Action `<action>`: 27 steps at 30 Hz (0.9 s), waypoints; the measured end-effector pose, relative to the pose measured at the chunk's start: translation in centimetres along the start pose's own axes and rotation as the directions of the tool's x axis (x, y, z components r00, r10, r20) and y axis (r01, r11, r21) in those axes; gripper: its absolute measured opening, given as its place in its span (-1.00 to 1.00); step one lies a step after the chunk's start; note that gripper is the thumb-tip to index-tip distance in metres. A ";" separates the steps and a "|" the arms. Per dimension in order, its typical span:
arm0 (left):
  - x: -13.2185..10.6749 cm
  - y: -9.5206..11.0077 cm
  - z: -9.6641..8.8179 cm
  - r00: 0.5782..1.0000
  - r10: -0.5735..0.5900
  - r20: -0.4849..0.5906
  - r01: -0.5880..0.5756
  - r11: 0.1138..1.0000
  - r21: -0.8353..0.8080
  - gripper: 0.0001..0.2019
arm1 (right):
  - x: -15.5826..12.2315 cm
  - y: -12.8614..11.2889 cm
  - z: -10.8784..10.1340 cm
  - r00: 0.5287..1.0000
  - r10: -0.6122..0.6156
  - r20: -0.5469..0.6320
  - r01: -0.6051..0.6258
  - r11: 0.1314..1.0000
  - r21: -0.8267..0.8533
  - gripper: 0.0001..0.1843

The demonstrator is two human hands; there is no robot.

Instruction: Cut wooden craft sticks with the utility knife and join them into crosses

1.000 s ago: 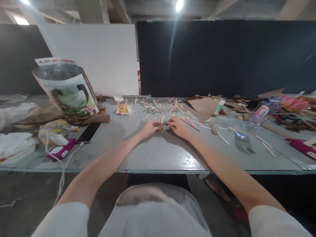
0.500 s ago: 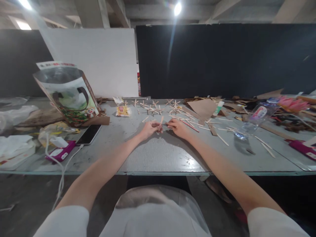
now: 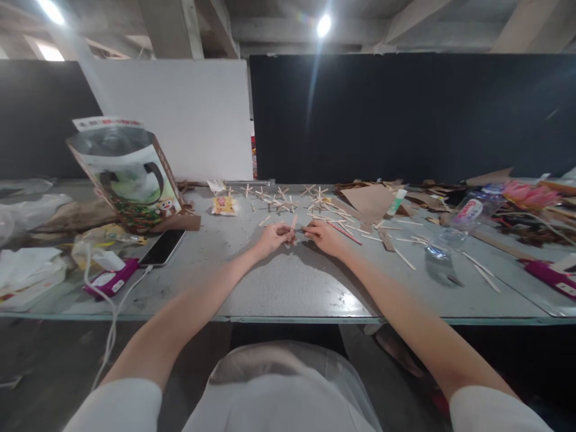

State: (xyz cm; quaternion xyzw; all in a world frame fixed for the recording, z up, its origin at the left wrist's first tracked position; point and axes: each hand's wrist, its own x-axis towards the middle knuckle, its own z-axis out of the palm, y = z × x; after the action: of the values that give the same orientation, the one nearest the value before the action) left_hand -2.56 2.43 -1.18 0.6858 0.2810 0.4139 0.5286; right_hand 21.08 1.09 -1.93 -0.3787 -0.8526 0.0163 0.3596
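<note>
Over the middle of the grey table, my left hand (image 3: 274, 237) pinches a thin wooden stick (image 3: 294, 222) that points upward from the fingers. My right hand (image 3: 324, 236) is a short gap to the right, its fingers closed; a small dark tip shows at them, too small to name. Just beyond both hands lie several star-shaped crossed sticks (image 3: 282, 200). Loose wooden sticks (image 3: 336, 218) are scattered to the right, with a red-patterned pencil-like stick (image 3: 345, 233) beside my right hand.
At left stand a large printed bag (image 3: 130, 180) and a phone (image 3: 162, 248) with a cable. A small yellow packet (image 3: 224, 206) lies at the back. To the right are cardboard pieces (image 3: 369, 201), a glue stick (image 3: 396, 202) and a tilted plastic bottle (image 3: 465, 216).
The view has tilted up slightly. Both hands stay in nearly the same place, and the dark tip at my right fingers shows less than before.
</note>
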 end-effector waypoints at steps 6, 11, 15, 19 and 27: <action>-0.1 0.0 0.0 1.000 -0.007 -0.005 0.007 1.000 -0.011 -0.60 | 0.0 -0.2 -0.1 1.000 -0.003 0.018 0.003 1.000 -0.003 -0.68; 0.0 0.0 0.1 1.000 -0.013 0.000 0.013 1.000 -0.027 -0.62 | 0.0 -0.1 0.2 1.000 0.001 0.009 -0.001 1.000 -0.007 -0.69; -0.2 -0.2 0.2 1.000 -0.029 0.003 0.029 0.999 -0.025 -0.64 | -0.1 -0.2 0.1 0.999 0.008 0.032 -0.008 1.000 -0.010 -0.69; -0.3 -0.2 0.2 0.999 -0.040 0.005 0.040 0.999 -0.012 -0.66 | -0.3 -0.4 -0.1 0.999 0.036 0.026 -0.036 0.999 0.005 -0.69; -0.1 -0.3 0.2 0.999 -0.038 0.006 0.038 0.999 -0.018 -0.68 | -0.2 -0.6 -0.1 0.999 0.045 0.027 -0.045 0.999 0.012 -0.68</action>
State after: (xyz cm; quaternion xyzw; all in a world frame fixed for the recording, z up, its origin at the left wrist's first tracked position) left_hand -2.49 2.31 -1.52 0.6767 0.2887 0.4045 0.5433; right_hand 20.85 0.54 -1.79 -0.3953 -0.8485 0.0348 0.3500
